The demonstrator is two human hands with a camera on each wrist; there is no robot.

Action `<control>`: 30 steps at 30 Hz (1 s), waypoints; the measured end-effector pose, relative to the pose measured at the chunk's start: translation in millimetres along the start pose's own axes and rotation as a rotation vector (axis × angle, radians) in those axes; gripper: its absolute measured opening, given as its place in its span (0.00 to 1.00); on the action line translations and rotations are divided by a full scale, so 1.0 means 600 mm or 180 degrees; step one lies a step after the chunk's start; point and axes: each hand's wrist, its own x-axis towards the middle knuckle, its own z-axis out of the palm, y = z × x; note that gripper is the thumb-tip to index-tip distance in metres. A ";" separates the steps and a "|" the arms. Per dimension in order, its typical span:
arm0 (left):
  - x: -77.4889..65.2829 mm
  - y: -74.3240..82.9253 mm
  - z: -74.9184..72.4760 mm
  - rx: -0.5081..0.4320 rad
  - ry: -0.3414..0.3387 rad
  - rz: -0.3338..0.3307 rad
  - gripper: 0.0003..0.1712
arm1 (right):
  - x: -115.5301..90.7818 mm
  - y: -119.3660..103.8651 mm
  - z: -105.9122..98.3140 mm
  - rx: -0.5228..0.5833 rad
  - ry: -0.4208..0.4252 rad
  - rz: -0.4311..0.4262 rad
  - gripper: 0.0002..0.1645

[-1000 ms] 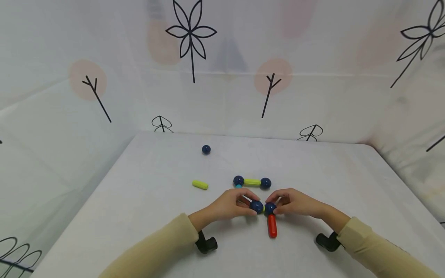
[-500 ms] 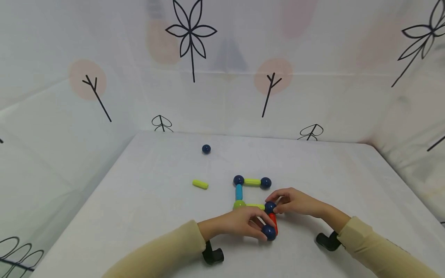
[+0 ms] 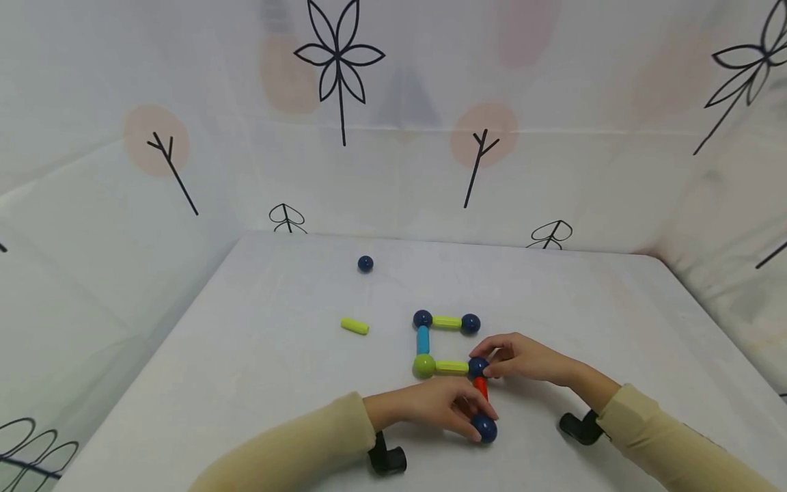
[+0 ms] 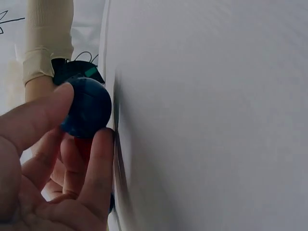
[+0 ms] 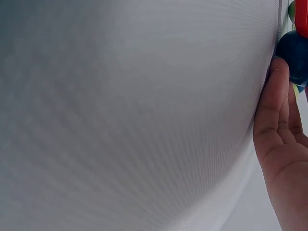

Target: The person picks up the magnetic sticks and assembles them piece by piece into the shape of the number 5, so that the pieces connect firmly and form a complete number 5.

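Between its thumb and fingers my left hand point(image 3: 444, 404) pinches a dark blue ball point(image 3: 484, 428) at the near end of a red rod point(image 3: 481, 388). The left wrist view shows the same blue ball point(image 4: 88, 108) with a bit of red behind it. My right hand point(image 3: 524, 358) grips another blue ball point(image 3: 477, 367), which sits where the red rod meets a yellow-green rod point(image 3: 451, 367). That rod runs left to a green ball point(image 3: 423, 366). From there a light blue rod point(image 3: 423, 340) leads to a blue ball point(image 3: 422, 319), joined by a yellow-green rod point(image 3: 446, 322) to one more point(image 3: 470, 324).
A loose yellow-green rod point(image 3: 354, 326) lies left of the joined pieces. Farther back on the white table point(image 3: 277, 294) rests a single blue ball point(image 3: 365, 264). A patterned cloth point(image 3: 393, 171) hangs behind and at the sides.
My left hand has carried its blue ball from beside the right hand's ball towards the near end of the red rod, uncovering the green ball. My right hand has stayed in place.
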 end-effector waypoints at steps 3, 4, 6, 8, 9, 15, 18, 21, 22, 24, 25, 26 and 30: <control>0.001 0.002 0.001 0.0085 0.0030 -0.0047 0.19 | 0.000 -0.001 0.000 -0.0009 0.0001 -0.0005 0.19; 0.001 0.002 0.001 0.0098 0.0038 -0.0056 0.19 | 0.001 -0.001 0.000 -0.0007 0.0004 0.0001 0.19; 0.001 0.003 0.001 0.0115 0.0053 -0.0063 0.19 | 0.001 -0.001 0.000 -0.0003 0.0006 0.0006 0.19; 0.001 0.004 0.001 0.0099 0.0074 -0.0080 0.19 | 0.001 -0.001 -0.001 0.0005 0.0009 0.0012 0.19; 0.001 0.004 0.001 0.0083 0.0086 -0.0088 0.19 | 0.001 -0.002 -0.001 0.0009 0.0010 0.0013 0.19; 0.000 0.000 0.002 -0.0095 0.0156 -0.0208 0.19 | 0.000 -0.002 -0.001 0.0000 -0.0008 -0.0015 0.19; -0.002 -0.002 -0.001 -0.0211 0.0183 -0.0256 0.19 | 0.001 -0.002 -0.001 -0.0008 -0.0016 -0.0011 0.19; -0.008 -0.002 -0.008 -0.0256 0.0187 -0.0296 0.18 | 0.001 -0.001 -0.001 -0.0009 -0.0009 0.0017 0.19; -0.011 -0.001 -0.011 -0.0248 0.0190 -0.0298 0.18 | 0.001 -0.001 -0.001 -0.0010 -0.0006 0.0028 0.20; -0.017 -0.001 -0.018 -0.0207 0.0203 -0.0306 0.17 | 0.002 -0.001 -0.001 -0.0017 0.0005 0.0046 0.20; -0.020 -0.001 -0.021 -0.0167 0.0226 -0.0311 0.17 | 0.002 0.000 -0.001 -0.0019 0.0012 0.0054 0.20; -0.023 -0.002 -0.024 -0.0129 0.0249 -0.0304 0.17 | 0.003 0.000 -0.001 -0.0023 0.0017 0.0062 0.20; -0.038 -0.008 -0.035 -0.0051 0.0330 -0.0277 0.17 | 0.004 0.002 0.000 -0.0036 0.0013 0.0068 0.20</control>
